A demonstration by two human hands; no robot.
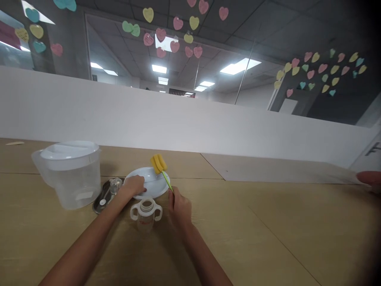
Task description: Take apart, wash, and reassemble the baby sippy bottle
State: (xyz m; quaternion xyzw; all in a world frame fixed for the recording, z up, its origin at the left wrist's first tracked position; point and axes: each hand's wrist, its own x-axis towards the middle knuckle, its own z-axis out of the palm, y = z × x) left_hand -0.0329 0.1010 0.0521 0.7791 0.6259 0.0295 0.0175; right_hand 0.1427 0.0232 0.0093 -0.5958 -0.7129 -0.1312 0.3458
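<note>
One sponge brush (159, 163) is gripped in the right hand (180, 206), fingers closed around its green handle; left-hand (135, 186) fingers, partly curled, are at the white bowl (153, 182).

Before you: at nine o'clock, pitcher (77, 184), translucent plastic, smooth; at ten, tray (104, 194), dark, metal-looking, glossy; at eleven, plate (154, 184), white, glossy; at twelve, brush head (158, 163), yellow, sponge-like, matt.

White wall (178, 123) | heart notes (161, 34) on glass | lit ceiling panels (240, 66)
</note>
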